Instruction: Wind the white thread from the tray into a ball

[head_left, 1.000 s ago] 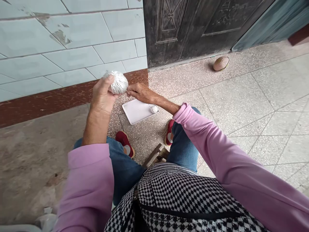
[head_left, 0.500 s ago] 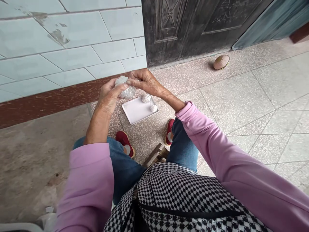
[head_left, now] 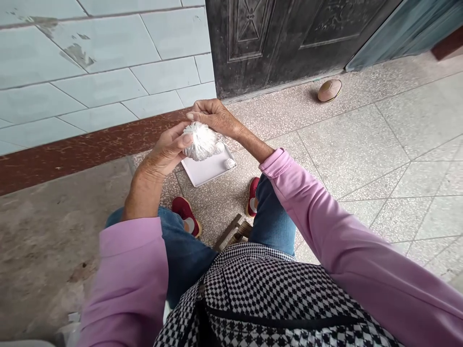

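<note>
One full, rounded ball of glossy white strand is held up in the person's left hand, thumb across its near side and fingers behind, so that hand is closed on it. The right hand is just above the ball, its thumb and fingers drawn narrow; whether they pinch a strand I cannot tell.

As far as can be judged, much is done: the ball looks thick, with many layers of loops bunched over it. It does not look finished, since both hands are at it and it is off any surface. How much strand is left cannot be told; no free length shows clearly.

Below, on the speckled stone floor, lies a shallow, pale, rectangular tray. A small white round bundle is at its right corner, and another small whitish bundle lies nearer the far edge, just beside the held ball's outline. Neither is touched by the hands.
</note>
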Available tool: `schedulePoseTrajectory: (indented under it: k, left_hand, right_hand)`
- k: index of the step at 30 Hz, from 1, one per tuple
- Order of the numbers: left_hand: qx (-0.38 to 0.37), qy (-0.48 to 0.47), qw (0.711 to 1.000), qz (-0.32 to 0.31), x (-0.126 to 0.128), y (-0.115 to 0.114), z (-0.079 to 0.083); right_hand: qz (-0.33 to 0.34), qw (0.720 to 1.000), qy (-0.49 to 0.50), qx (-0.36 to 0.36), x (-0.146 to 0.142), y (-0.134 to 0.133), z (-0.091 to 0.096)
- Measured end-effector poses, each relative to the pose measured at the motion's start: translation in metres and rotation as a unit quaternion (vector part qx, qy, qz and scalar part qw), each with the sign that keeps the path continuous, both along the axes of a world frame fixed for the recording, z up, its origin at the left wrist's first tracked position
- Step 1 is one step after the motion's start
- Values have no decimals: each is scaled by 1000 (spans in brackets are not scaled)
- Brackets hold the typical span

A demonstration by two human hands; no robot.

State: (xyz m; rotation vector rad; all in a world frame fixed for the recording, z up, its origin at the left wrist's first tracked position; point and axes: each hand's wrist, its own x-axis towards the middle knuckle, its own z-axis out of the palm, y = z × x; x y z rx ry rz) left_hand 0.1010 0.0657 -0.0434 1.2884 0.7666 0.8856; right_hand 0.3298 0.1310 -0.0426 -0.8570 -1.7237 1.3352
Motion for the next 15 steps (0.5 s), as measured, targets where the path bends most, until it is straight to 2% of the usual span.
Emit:
schedulePoseTrajectory:
  k: [5,9,12,15]
  left_hand:
    - [-7,-61,991,117,8,5,3]
    - [-23,-151,966,209,15,8,8]
    - [-25,-178,950,257,17,9,11]
    - [-34,-186,935,300,16,8,15]
  right_hand:
    - [-51,998,-12,-36,-8,-6,4]
    - [-39,996,-81,-10,-13,-17,11]
    - [-43,987,-158,0,-16,-27,16]
    - [-17,981,-193,17,-18,-36,20]
